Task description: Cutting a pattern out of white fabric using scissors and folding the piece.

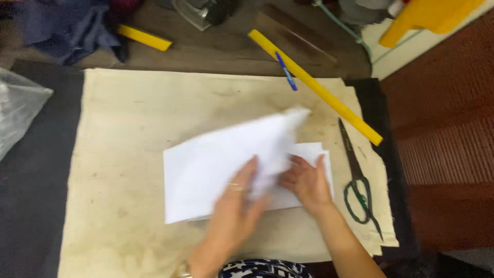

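Observation:
A white sheet of fabric or paper (216,164) lies on a stained cream cloth (134,144). Its right part is lifted and folded over toward the left, blurred by motion. My left hand (234,211) grips the raised fold at its lower edge; a ring shows on one finger. My right hand (309,183) presses flat on the lower white layer (314,152) at the right, fingers spread.
Dark scissors with green handles (357,180) lie right of my hands. A long yellow ruler (319,90) and a blue pen (286,72) lie behind. A second yellow ruler (144,37), dark blue cloth (67,25), an iron (203,10) and a plastic bag (18,110) sit around the edges.

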